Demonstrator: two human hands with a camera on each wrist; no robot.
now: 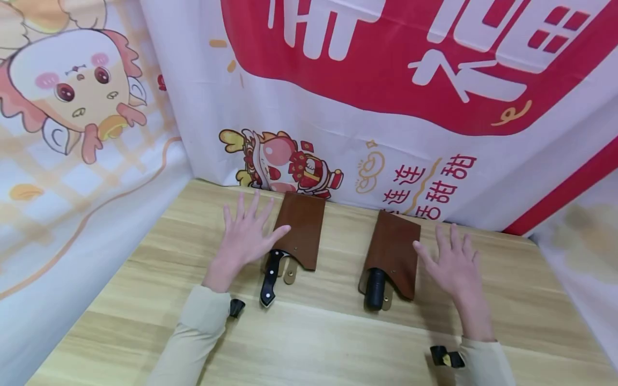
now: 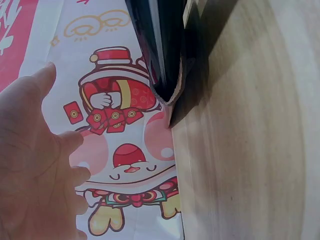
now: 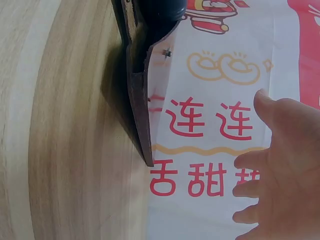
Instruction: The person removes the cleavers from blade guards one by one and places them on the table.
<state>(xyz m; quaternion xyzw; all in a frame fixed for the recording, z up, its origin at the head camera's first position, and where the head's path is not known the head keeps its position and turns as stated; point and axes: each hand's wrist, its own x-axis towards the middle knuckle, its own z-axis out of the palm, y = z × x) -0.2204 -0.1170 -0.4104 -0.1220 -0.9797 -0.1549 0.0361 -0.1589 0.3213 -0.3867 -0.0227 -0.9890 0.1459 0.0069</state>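
Note:
In the head view two brown leather knife sheaths lie on a wooden table. From the left sheath (image 1: pixel 301 225) sticks a black riveted knife handle (image 1: pixel 271 279); from the right sheath (image 1: pixel 398 246), a smooth black handle (image 1: pixel 375 289). My left hand (image 1: pixel 245 233) is spread beside the left sheath, thumb toward it, holding nothing. Just right of the other sheath, my right hand (image 1: pixel 454 262) is spread too, fingers apart and holding nothing. Each wrist view shows the same: the left hand (image 2: pixel 35 160) and the right hand (image 3: pixel 290 165) are apart from the sheaths. The blades are hidden inside the leather.
The light wooden table (image 1: pixel 318 343) ends at the back against a white and red printed cloth (image 1: pixel 338 123). Another patterned cloth (image 1: pixel 140 187) hangs along the left side. Strap ends with snaps (image 1: pixel 290 272) hang out by the left handle.

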